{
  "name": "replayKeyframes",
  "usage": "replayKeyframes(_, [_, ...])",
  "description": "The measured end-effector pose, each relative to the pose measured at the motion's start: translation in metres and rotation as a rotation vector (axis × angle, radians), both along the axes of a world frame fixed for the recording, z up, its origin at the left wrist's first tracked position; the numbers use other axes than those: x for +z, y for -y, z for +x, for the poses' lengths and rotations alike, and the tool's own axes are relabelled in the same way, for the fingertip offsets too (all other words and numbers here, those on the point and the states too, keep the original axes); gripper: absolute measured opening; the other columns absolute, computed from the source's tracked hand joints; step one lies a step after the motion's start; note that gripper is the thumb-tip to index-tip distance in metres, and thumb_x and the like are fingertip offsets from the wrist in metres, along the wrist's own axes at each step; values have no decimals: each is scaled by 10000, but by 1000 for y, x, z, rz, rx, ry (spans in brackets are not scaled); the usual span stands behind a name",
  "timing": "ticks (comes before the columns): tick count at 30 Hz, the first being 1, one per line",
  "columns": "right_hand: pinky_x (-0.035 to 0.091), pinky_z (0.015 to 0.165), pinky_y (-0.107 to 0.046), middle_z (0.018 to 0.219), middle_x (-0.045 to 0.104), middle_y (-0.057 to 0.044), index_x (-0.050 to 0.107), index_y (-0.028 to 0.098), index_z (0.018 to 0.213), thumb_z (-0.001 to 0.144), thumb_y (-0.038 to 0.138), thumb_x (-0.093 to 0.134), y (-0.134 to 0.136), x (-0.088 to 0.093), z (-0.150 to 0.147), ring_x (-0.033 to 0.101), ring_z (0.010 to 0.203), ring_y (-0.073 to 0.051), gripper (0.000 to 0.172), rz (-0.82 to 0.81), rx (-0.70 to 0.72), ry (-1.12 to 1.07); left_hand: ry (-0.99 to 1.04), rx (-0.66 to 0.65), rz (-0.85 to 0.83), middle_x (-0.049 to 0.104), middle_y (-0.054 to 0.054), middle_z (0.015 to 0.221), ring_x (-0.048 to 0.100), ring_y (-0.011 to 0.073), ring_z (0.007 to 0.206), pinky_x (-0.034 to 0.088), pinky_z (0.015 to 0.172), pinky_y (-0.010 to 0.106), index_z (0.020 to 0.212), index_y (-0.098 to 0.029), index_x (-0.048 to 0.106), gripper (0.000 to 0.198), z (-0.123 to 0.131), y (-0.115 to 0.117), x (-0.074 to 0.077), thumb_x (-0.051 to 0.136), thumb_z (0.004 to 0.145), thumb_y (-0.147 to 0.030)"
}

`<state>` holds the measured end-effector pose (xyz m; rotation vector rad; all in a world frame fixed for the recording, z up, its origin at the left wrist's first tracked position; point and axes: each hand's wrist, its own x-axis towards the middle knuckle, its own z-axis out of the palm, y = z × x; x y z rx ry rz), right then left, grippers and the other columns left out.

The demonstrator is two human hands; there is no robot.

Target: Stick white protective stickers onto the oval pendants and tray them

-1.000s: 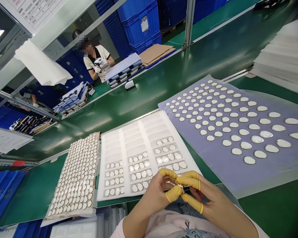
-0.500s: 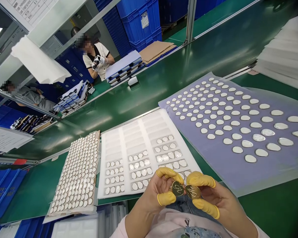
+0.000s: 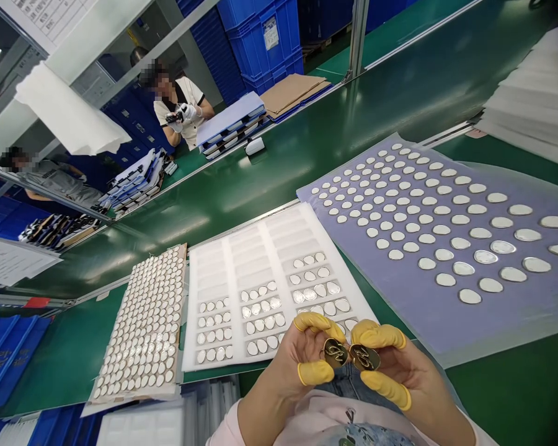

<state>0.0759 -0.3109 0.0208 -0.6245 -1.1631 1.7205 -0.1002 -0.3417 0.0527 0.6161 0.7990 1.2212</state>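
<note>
My left hand (image 3: 301, 353), in yellow finger cots, pinches a gold oval disc (image 3: 335, 353) with a script letter engraved on its dark, shiny face. Another such disc (image 3: 365, 357) is held by its edges in my right hand (image 3: 393, 359), also in yellow cots. The two discs are side by side, edges touching or nearly so, in front of my body. Just beyond my hands lies a white foam tray (image 3: 253, 263) with rows of white-faced oval discs (image 3: 265, 322) in its slots; my hands cover its near right corner.
On the left, a board (image 3: 139, 322) is packed with white ovals. A purple sheet (image 3: 506, 322) at right carries spaced rows of white ovals. Beyond runs a green conveyor belt (image 3: 270, 179) bearing a small white item (image 3: 255, 146). Co-workers sit across it. White foam sheets (image 3: 534, 105) are stacked far right.
Both discs have tilted slightly, and my hands have shifted a little to the right. The small white item on the belt has moved right and a little up.
</note>
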Motion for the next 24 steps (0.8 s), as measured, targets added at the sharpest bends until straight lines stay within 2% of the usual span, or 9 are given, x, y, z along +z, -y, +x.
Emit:
replayKeyframes(5, [631,793,-358,987,706,-80,679,307,1020,820,357,794,0,-7,-3,731,918,-229,236,-5,-79,33,0,34,-48,566,43,971,554,172,867,469,817,342,992,-230,573,677,3,-3,2,958,460,-397])
replayKeyframes(10, [636,798,-368,974,699,-93,666,292,1042,846,451,747,-2,-4,-3,728,899,-234,265,58,-111,117,-8,54,-52,570,43,973,551,173,882,467,817,335,990,-230,576,673,2,-5,-1,961,458,-378])
replayKeyframes(14, [603,908,-466,1219,680,-136,621,345,1182,944,426,614,4,-4,2,674,1154,-314,252,117,-172,175,-23,34,-53,581,47,990,575,188,888,485,844,373,1008,-233,568,678,1,-4,-4,957,474,-386])
replayKeyframes(16, [600,916,-481,1333,652,-119,572,394,1276,979,333,563,8,-7,5,647,1219,-320,303,204,-127,189,-17,33,-44,585,46,997,582,187,893,489,859,376,1020,-233,571,674,1,-4,-5,955,487,-382])
replayKeyframes(18, [610,903,-460,1366,651,-107,532,407,1356,960,242,579,10,-8,6,656,1213,-318,432,338,-76,249,-7,33,-33,587,45,1001,589,191,917,491,854,362,1035,-234,577,671,1,-5,-6,954,499,-380])
replayKeyframes(22, [635,832,-394,1247,732,-100,505,375,1441,868,153,647,6,-1,4,731,1068,-305,631,604,-57,389,-63,16,-22,603,60,983,600,202,930,484,787,320,1059,-221,579,675,-1,-6,-7,949,524,-401])
replayKeyframes(24, [640,800,-371,1205,752,-91,516,376,1441,855,157,664,5,4,4,746,1014,-292,643,629,-53,415,-110,25,-21,618,72,1006,599,198,914,483,776,319,1066,-217,582,691,-2,-6,-10,949,520,-427])
